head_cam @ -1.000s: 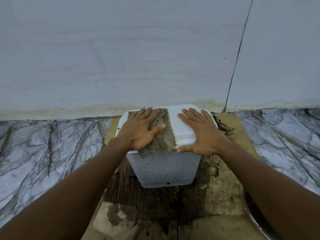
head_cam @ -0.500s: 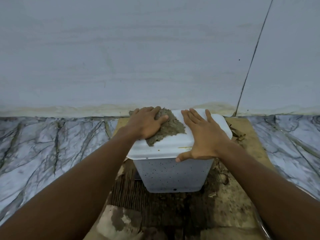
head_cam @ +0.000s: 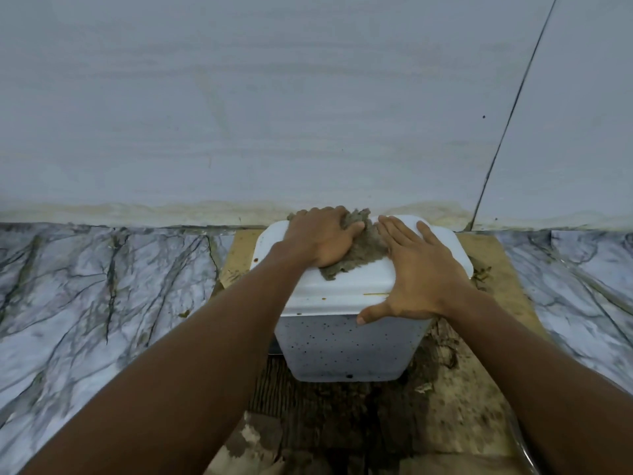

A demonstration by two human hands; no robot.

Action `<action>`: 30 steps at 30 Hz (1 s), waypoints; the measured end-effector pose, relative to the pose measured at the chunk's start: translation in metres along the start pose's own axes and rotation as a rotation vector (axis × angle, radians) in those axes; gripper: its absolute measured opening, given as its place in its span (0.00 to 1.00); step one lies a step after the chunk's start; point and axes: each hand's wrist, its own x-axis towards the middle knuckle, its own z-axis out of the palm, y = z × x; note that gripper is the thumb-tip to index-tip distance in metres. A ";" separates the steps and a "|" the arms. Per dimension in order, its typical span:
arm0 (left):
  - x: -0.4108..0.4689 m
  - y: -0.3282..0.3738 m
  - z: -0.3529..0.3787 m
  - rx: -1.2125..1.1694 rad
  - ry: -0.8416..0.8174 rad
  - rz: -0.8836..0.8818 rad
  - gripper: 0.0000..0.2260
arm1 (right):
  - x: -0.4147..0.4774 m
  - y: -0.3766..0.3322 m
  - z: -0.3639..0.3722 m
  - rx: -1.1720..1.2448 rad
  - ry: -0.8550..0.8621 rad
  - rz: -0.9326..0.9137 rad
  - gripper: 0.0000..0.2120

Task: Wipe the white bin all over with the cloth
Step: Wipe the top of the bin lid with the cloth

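Note:
The white bin [head_cam: 346,347] stands on a dirty cardboard sheet on the floor, close to the wall; its front wall is dotted with dark specks. A grey-brown cloth [head_cam: 359,250] lies bunched on the bin's flat white top, toward the far edge. My left hand [head_cam: 320,236] presses down on the cloth, fingers curled over it. My right hand [head_cam: 411,272] lies flat on the right half of the top, fingers spread, thumb hooked over the front rim.
A stained cardboard sheet [head_cam: 496,279] lies under the bin, with debris and a dark wet patch [head_cam: 329,416] in front. Marble floor [head_cam: 102,293] spreads to both sides. The pale wall [head_cam: 274,114] rises right behind the bin. A metal rim [head_cam: 524,447] shows at lower right.
My left hand has pushed the cloth from the near part of the top to its far edge, bunching it up. My right hand stays on the top.

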 end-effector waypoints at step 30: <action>-0.004 -0.062 -0.020 -0.093 -0.086 -0.276 0.35 | -0.004 -0.005 -0.001 -0.010 -0.032 0.031 0.75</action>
